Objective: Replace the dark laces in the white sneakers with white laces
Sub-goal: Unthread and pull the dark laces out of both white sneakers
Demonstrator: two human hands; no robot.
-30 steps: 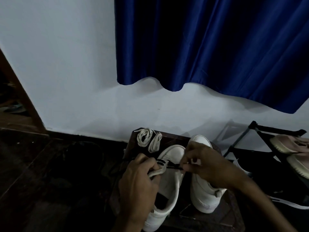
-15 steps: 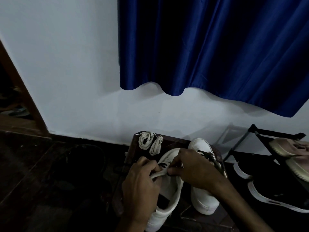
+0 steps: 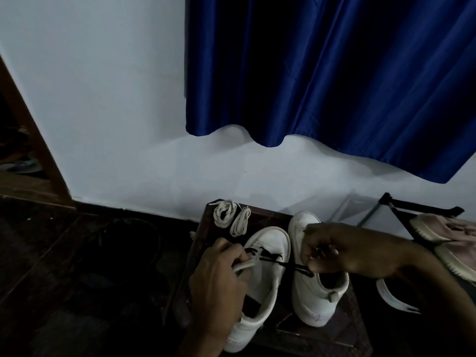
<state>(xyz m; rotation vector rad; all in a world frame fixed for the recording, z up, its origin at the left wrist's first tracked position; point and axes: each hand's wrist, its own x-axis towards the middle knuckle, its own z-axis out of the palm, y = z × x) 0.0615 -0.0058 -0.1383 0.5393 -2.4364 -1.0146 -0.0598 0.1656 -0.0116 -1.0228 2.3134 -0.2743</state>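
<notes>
A dark brown wooden stand (image 3: 265,219) sits by the white wall (image 3: 103,112). On it I see one white leather sneaker (image 3: 265,282), and a second white leather sneaker (image 3: 309,297) just beside it. The left hand (image 3: 219,282) is curled tight around the side flap of the first one. The right hand (image 3: 345,251) pinches the thin black lace (image 3: 291,265) and holds it stretched over the second one. The lace seems to run through a few holes, but it is dim there. Two rolled-up white laces (image 3: 231,219) lie at the stand's far corner. A shiny blue curtain (image 3: 322,73) hangs above. A black metal rack (image 3: 422,208) with pale pink shoes (image 3: 443,230) stands at the right.
</notes>
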